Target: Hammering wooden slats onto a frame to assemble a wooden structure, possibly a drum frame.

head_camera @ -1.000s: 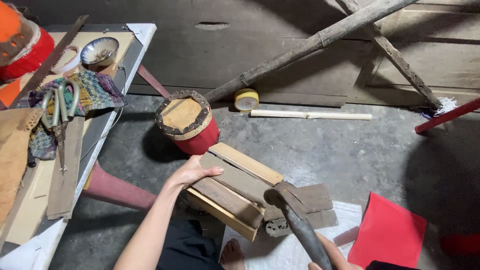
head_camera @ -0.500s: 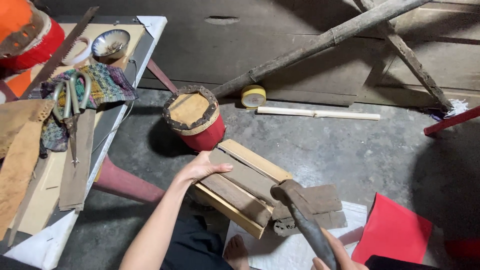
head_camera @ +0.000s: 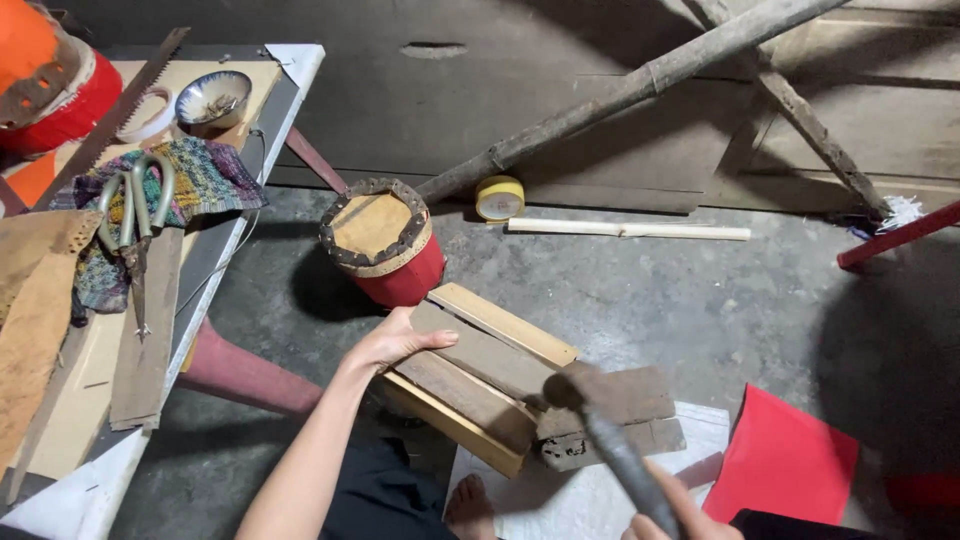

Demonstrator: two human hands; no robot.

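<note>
My left hand (head_camera: 392, 342) lies flat on the near left end of a small rack of wooden slats (head_camera: 480, 375) on the floor, pressing it down. My right hand (head_camera: 668, 512) at the bottom edge grips the handle of a hammer (head_camera: 600, 430). The hammer head is blurred and sits over the right end of the slats, where a dark weathered board (head_camera: 625, 395) sticks out. A second dark board (head_camera: 610, 445) lies just below it on white paper (head_camera: 560, 500).
A red drum (head_camera: 385, 245) stands behind the slats. A roll of yellow tape (head_camera: 499, 197), a pale stick (head_camera: 630, 231), a leaning pole (head_camera: 640, 85) and red paper (head_camera: 785, 465) lie around. A low table (head_camera: 200, 265) at left carries shears (head_camera: 130, 215), cloth, a saw, a bowl.
The hammer head has dropped from above the dark board onto the slat ends, now blurred. My left hand stays on the slats. The view has shifted slightly.
</note>
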